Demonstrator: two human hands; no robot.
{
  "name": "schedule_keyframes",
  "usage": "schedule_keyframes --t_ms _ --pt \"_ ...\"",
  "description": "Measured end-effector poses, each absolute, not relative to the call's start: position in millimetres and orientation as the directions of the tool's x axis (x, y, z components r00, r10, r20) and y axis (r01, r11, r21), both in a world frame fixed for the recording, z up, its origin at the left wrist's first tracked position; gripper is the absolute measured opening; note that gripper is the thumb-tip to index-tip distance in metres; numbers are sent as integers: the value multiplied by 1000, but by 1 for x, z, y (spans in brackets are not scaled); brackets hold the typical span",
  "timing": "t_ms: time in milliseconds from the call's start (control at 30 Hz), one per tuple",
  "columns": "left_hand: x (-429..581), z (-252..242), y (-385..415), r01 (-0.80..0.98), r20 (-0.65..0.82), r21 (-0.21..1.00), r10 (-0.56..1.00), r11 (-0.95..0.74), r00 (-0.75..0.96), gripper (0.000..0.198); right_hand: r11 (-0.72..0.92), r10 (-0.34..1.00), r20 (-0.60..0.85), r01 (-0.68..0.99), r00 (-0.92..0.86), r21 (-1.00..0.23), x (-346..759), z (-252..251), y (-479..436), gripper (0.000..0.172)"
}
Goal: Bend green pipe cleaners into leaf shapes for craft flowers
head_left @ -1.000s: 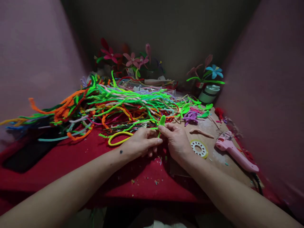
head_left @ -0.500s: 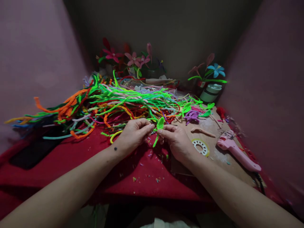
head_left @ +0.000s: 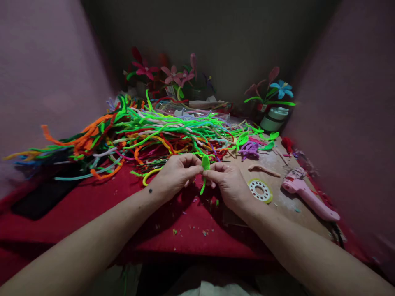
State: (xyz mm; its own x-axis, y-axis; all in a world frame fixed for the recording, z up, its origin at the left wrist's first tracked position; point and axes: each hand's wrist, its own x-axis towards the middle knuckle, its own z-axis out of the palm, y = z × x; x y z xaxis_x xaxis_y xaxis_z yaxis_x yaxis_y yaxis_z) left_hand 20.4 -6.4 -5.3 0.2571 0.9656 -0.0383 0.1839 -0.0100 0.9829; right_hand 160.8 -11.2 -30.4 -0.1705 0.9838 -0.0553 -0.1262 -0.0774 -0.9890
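Between my hands stands a bright green pipe-cleaner leaf (head_left: 205,162), its rounded blade up and a short stem pointing down. My left hand (head_left: 180,169) pinches it from the left with thumb and fingertips. From the right, my right hand (head_left: 225,179) pinches it at the base of the blade, fingertips almost meeting those of the left. Just behind my hands lies a large heap of loose pipe cleaners (head_left: 173,127), mostly green, with orange, red, white and yellow among them. More green leaves (head_left: 242,140) lie beside a purple pipe-cleaner piece (head_left: 249,151).
A pink glue gun (head_left: 308,195) and a tape roll (head_left: 260,191) lie on the brown board (head_left: 280,209) at right. A dark phone-like slab (head_left: 43,197) is at left. Behind stand pipe-cleaner flowers (head_left: 173,76) and a green jar (head_left: 274,119). Scraps dot the red cloth (head_left: 148,234).
The leaf has shifted slightly left and turned so its blade looks narrower. My left fingertips now press on it, where before they were a little apart from it.
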Motion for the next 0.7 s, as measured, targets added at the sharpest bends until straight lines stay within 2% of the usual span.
schedule_keyframes --t_ms 100,200,333,433,467,533,633,700 --pt "20 -5 -7 221 0 974 972 -53 234 6 -123 979 -103 -107 -177 -987 161 -28 -11 14" --pt "19 -4 -8 349 94 922 969 -170 227 9 -161 972 -145 -78 -185 -984 161 -24 -12 15" --pt "18 -10 -9 584 333 697 909 -416 250 10 -167 969 -150 -72 -196 -983 162 -24 -12 15" --pt "18 -16 -10 641 443 561 844 -525 304 12 -144 972 -131 -53 -195 -988 161 -25 -13 15" --pt "18 -16 -10 642 444 560 844 -524 301 12 -139 973 -128 -46 -192 -989 161 -25 -13 15" --pt "18 -13 -9 621 382 635 885 -459 264 11 -142 973 -132 -39 -191 -989 161 -24 -14 16" --pt "15 -5 -7 479 141 844 962 -241 235 9 -157 967 -141 -60 -212 -986 161 -24 -14 17" --pt "11 -2 -4 345 1 934 965 -95 262 8 -163 960 -137 -88 -246 -983 162 -25 -13 18"
